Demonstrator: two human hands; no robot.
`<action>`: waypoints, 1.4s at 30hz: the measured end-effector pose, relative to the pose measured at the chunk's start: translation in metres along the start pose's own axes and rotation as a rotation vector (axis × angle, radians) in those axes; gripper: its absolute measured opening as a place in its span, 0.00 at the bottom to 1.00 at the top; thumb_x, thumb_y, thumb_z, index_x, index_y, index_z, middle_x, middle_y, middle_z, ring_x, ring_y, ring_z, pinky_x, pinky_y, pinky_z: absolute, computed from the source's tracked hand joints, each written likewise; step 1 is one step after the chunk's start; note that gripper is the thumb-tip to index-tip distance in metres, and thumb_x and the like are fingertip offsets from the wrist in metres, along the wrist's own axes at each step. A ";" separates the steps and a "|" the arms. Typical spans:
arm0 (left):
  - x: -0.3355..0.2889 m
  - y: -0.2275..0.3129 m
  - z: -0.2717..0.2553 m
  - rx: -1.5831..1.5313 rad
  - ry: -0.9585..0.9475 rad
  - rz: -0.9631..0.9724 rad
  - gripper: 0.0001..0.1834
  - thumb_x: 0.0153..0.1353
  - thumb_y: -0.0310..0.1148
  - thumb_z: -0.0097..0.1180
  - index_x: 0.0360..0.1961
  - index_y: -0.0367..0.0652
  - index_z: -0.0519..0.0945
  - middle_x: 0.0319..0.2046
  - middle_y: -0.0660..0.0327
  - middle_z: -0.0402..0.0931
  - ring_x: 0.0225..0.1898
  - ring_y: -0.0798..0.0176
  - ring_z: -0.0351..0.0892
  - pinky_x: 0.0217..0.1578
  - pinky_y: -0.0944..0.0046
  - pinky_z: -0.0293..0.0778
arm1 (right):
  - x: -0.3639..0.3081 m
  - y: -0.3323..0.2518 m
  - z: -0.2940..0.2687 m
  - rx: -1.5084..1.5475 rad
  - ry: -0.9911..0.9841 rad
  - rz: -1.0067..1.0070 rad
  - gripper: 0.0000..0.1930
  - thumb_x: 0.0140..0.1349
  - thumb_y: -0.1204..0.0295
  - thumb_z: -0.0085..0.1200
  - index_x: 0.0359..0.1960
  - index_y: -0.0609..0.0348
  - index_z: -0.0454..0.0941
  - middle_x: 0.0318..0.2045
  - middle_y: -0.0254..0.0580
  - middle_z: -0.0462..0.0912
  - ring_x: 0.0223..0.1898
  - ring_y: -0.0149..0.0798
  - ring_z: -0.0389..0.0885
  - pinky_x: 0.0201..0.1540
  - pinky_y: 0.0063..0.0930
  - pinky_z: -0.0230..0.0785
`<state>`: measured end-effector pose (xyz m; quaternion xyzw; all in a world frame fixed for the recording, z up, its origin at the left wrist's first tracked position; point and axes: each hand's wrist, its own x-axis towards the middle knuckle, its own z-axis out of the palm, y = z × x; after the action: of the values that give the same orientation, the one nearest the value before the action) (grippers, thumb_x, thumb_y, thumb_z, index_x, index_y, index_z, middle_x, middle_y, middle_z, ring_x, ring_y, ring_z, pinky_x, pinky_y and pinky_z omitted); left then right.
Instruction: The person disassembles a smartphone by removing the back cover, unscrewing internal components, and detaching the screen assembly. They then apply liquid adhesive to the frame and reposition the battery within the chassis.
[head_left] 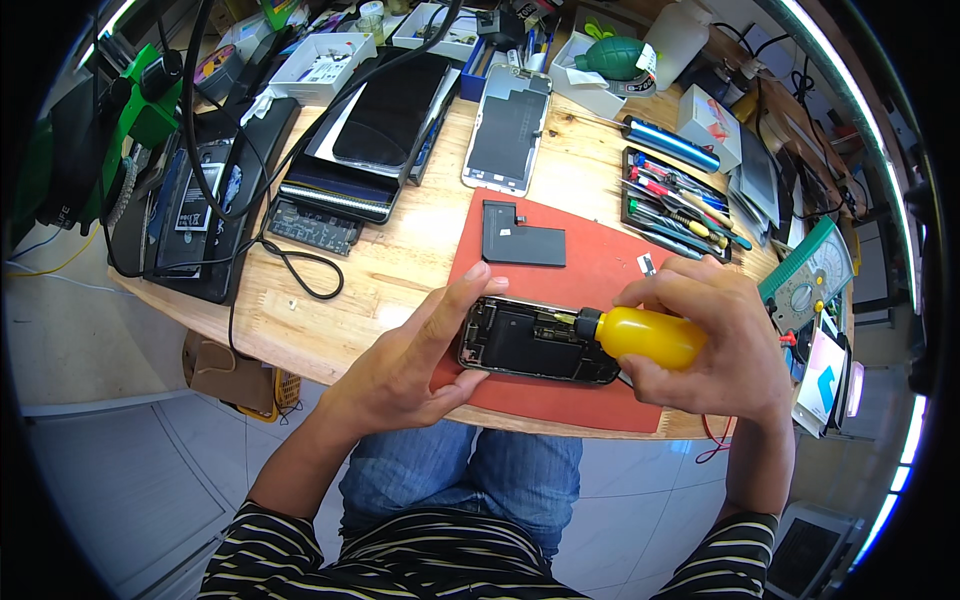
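Observation:
An opened smartphone (pixel 530 345), its inside facing up, lies across the red mat near the table's front edge. My left hand (pixel 420 345) grips its left end, one finger at the far corner and another at the near edge. In my right hand (pixel 715 335) is a yellow squeeze bottle (pixel 650 337), tilted so its black neck and thin tip point left at the phone's upper inside edge. Whether the tip touches the parts I cannot tell. Beyond the phone, an L-shaped black phone battery (pixel 522 240) rests on the mat (pixel 600 245).
A detached phone screen (pixel 508 128) lies behind the mat. To the right sits a tray of screwdrivers (pixel 680 200), near a green-edged multimeter (pixel 808 275). Stacked devices (pixel 385 120) and a looping black cable (pixel 300 270) take up the left, with white boxes (pixel 325 68) behind.

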<state>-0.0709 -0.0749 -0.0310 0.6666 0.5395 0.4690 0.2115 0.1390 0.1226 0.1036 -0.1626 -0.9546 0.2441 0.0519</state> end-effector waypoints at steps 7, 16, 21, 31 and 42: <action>0.001 0.000 -0.002 -0.007 0.002 -0.006 0.66 0.54 0.14 0.71 0.83 0.46 0.35 0.70 0.37 0.66 0.57 0.47 0.84 0.57 0.54 0.82 | -0.002 0.014 -0.005 0.197 0.002 0.014 0.21 0.43 0.66 0.70 0.41 0.60 0.86 0.31 0.40 0.85 0.32 0.36 0.84 0.39 0.28 0.72; 0.002 0.001 -0.003 -0.038 -0.006 -0.041 0.65 0.55 0.14 0.70 0.82 0.43 0.36 0.71 0.38 0.65 0.61 0.45 0.82 0.61 0.53 0.79 | -0.009 0.037 -0.011 0.508 -0.042 0.111 0.23 0.51 0.65 0.74 0.47 0.63 0.87 0.35 0.38 0.88 0.37 0.31 0.84 0.46 0.26 0.75; 0.002 0.000 -0.002 -0.019 0.005 -0.010 0.64 0.55 0.15 0.70 0.82 0.44 0.36 0.71 0.39 0.65 0.62 0.45 0.82 0.60 0.53 0.79 | -0.005 0.031 -0.002 0.373 -0.084 0.036 0.18 0.51 0.65 0.72 0.43 0.58 0.88 0.29 0.35 0.85 0.31 0.31 0.82 0.40 0.25 0.74; 0.001 -0.002 0.002 -0.092 0.047 0.004 0.60 0.54 0.17 0.69 0.82 0.42 0.44 0.70 0.40 0.66 0.67 0.36 0.74 0.62 0.50 0.78 | 0.003 0.019 0.002 0.273 -0.124 0.091 0.18 0.51 0.64 0.69 0.43 0.58 0.87 0.32 0.42 0.88 0.35 0.40 0.88 0.44 0.31 0.80; 0.002 0.000 -0.001 -0.005 0.009 0.018 0.65 0.55 0.16 0.71 0.82 0.44 0.36 0.71 0.36 0.65 0.61 0.44 0.82 0.60 0.52 0.80 | 0.007 0.017 0.008 0.198 -0.079 0.017 0.18 0.50 0.65 0.72 0.42 0.58 0.86 0.29 0.34 0.83 0.30 0.30 0.79 0.36 0.25 0.71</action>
<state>-0.0721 -0.0736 -0.0296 0.6685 0.5334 0.4753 0.2066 0.1360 0.1359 0.0884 -0.1552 -0.9258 0.3436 0.0280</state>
